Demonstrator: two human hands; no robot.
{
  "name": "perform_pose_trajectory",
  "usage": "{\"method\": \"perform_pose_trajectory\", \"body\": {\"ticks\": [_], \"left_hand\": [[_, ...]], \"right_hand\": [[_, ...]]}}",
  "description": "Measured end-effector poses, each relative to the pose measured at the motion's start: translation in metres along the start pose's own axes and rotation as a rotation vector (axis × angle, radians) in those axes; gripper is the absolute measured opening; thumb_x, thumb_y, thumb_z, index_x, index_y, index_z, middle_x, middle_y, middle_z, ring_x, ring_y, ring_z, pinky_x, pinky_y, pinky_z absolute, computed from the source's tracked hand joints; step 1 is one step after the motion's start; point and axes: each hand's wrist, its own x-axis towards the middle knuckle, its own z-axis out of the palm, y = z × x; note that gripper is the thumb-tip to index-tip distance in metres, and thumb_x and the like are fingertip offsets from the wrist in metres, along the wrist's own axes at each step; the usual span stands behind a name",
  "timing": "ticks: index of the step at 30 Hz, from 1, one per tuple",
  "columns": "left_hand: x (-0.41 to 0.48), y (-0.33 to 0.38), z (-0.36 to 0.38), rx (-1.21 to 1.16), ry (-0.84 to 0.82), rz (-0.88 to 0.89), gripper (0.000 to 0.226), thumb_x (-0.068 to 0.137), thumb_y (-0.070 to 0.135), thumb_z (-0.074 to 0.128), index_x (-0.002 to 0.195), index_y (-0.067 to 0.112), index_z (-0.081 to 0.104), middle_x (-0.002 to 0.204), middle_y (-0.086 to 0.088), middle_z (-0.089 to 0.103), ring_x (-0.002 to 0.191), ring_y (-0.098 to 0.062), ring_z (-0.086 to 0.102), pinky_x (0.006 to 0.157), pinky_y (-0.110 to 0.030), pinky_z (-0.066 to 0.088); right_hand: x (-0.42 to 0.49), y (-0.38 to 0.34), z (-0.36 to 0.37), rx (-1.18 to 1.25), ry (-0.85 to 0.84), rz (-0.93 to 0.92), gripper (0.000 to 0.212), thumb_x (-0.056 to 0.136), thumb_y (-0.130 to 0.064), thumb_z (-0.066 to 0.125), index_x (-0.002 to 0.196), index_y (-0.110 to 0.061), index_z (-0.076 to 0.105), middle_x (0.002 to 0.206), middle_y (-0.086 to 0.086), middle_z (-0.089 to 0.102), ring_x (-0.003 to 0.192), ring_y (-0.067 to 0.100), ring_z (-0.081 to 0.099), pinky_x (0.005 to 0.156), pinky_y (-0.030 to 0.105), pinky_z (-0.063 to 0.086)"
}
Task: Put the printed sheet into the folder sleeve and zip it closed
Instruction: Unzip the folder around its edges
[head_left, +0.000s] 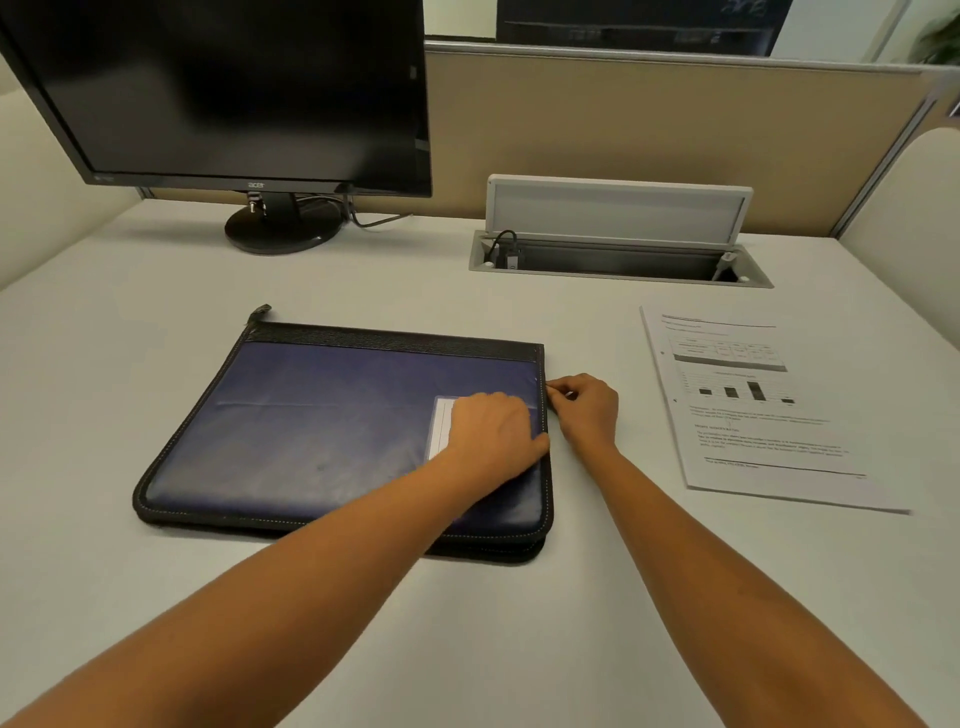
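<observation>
A dark blue zip folder (311, 431) with black trim lies flat and closed on the white desk (467, 623), with a white label pocket (441, 426) near its right edge. My left hand (491, 439) presses flat on the folder's right part, partly covering the label. My right hand (584, 408) sits at the folder's right edge, with fingertips pinched at the zipper track; the zipper pull itself is too small to make out. The printed sheet (758, 410), with a table, a bar chart and text, lies flat on the desk to the right, apart from both hands.
A black monitor (234, 93) on a round stand (283, 228) stands at the back left. An open cable hatch (618, 244) with a raised lid sits at the back centre. A beige partition (675, 135) closes the desk's far side.
</observation>
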Motion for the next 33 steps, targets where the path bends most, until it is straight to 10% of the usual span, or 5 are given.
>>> {"method": "perform_pose_trajectory", "body": {"ticks": [7,14,17,21,33], "left_hand": [[0.033,0.011,-0.007,0.13,-0.104,-0.045,0.042,0.088,0.053,0.042,0.07,0.015,0.047,0.059,0.001,0.035,0.064,-0.016,0.044,0.047,-0.024,0.024],[0.043,0.035,-0.002,0.43,-0.283,0.079,0.031,0.095,0.018,0.036,0.114,0.011,0.058,0.098,-0.002,0.06,0.088,-0.016,0.059,0.052,-0.023,0.036],[0.042,0.039,-0.003,0.445,-0.331,0.089,0.028,0.093,0.015,0.042,0.116,0.011,0.059,0.084,0.001,0.056,0.066,-0.012,0.053,0.046,-0.022,0.036],[0.041,0.036,0.003,0.473,-0.235,0.202,0.029,0.097,0.011,0.04,0.122,0.007,0.053,0.119,-0.005,0.059,0.109,-0.019,0.056,0.083,-0.026,0.046],[0.03,0.023,-0.003,0.494,-0.212,0.296,0.026,0.093,0.003,0.045,0.117,0.0,0.055,0.12,-0.016,0.054,0.11,-0.031,0.054,0.076,-0.032,0.043]], "right_hand": [[0.002,0.001,-0.001,0.035,-0.008,0.026,0.016,0.081,-0.01,0.064,0.093,-0.004,0.072,0.096,0.015,0.071,0.088,0.024,0.064,0.074,0.023,0.043],[0.005,0.004,0.0,0.029,-0.025,0.04,0.015,0.08,-0.013,0.065,0.092,-0.006,0.072,0.095,0.013,0.072,0.087,0.023,0.065,0.074,0.023,0.045],[0.006,0.004,0.001,0.015,-0.043,0.049,0.016,0.081,-0.014,0.064,0.092,-0.007,0.072,0.097,0.013,0.072,0.089,0.024,0.065,0.076,0.026,0.047],[0.006,0.004,0.0,0.038,-0.033,0.038,0.014,0.08,-0.011,0.063,0.09,-0.006,0.072,0.096,0.014,0.071,0.088,0.026,0.063,0.08,0.032,0.05],[0.018,-0.005,0.007,0.014,-0.06,0.003,0.02,0.088,-0.007,0.053,0.101,-0.005,0.069,0.106,0.014,0.062,0.097,0.026,0.056,0.074,0.024,0.038]]}}
